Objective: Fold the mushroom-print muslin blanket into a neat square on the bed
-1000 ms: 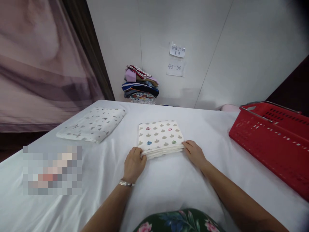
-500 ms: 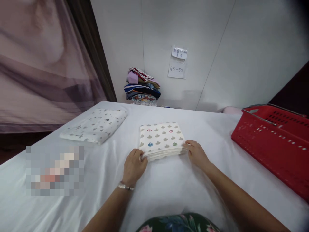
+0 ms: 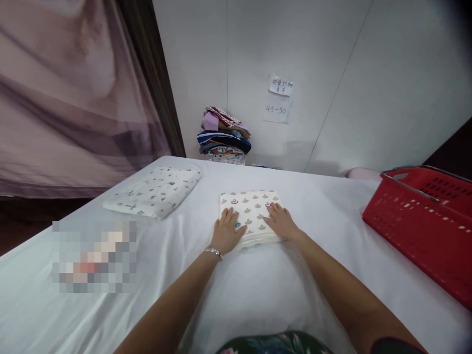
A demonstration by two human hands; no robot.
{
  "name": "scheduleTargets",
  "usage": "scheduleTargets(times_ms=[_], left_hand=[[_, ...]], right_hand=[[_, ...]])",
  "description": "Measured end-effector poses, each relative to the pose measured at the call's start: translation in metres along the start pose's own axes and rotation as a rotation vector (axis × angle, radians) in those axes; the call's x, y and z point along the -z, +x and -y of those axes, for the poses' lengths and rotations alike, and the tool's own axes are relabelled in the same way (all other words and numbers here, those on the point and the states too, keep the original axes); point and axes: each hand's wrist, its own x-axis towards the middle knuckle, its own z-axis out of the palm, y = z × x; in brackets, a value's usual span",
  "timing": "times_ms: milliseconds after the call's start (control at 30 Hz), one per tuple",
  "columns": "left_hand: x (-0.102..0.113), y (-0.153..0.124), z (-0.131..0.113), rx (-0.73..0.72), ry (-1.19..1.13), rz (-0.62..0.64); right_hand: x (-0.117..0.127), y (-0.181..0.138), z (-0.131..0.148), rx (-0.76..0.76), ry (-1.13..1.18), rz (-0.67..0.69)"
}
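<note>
A folded cream cloth (image 3: 251, 205) printed with small coloured shapes lies in the middle of the white-covered table (image 3: 258, 295). My left hand (image 3: 227, 232) rests flat on its near left part, fingers stretched out. My right hand (image 3: 281, 221) lies flat on its right part, fingers spread. Both palms press down on the cloth and hold nothing. A thin bracelet sits on my left wrist.
A second folded patterned cloth (image 3: 155, 191) lies at the far left of the table. A red plastic basket (image 3: 424, 216) stands at the right edge. A stack of folded fabrics (image 3: 224, 133) sits against the back wall under two paper notes (image 3: 278, 98). A curtain hangs at left.
Both hands left the cloth's near edge, where they gripped its layers, and now lie flat on top of it. The view has shifted slightly.
</note>
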Motion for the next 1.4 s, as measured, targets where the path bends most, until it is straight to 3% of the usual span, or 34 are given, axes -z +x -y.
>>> scheduleTargets(times_ms=[133, 300, 467, 633, 800, 1000, 1200, 1400], left_hand=[[-0.017, -0.016, 0.008, 0.044, 0.001, 0.049], [-0.01, -0.018, 0.005, 0.082, -0.043, 0.093], [-0.002, -0.012, 0.003, 0.148, -0.073, 0.216], [-0.005, -0.015, 0.003, 0.151, -0.037, 0.176], [-0.011, -0.017, 0.005, 0.134, -0.026, 0.147], [-0.009, -0.016, 0.006, 0.152, -0.079, 0.125], [-0.017, -0.013, 0.017, 0.176, -0.279, 0.053], [-0.019, 0.001, 0.023, 0.468, -0.489, -0.032]], right_hand=[[-0.007, -0.01, -0.004, -0.006, -0.011, 0.022], [-0.003, -0.011, -0.002, -0.048, 0.025, 0.079], [0.015, 0.015, -0.004, -0.103, 0.099, 0.187], [0.012, 0.045, -0.01, -0.122, 0.055, 0.111], [-0.009, 0.047, -0.02, -0.139, 0.085, 0.07], [-0.01, 0.046, -0.026, -0.177, 0.327, 0.052], [-0.009, 0.02, -0.037, -0.352, 0.556, -0.012], [-0.006, -0.027, -0.032, -0.482, 0.825, -0.068]])
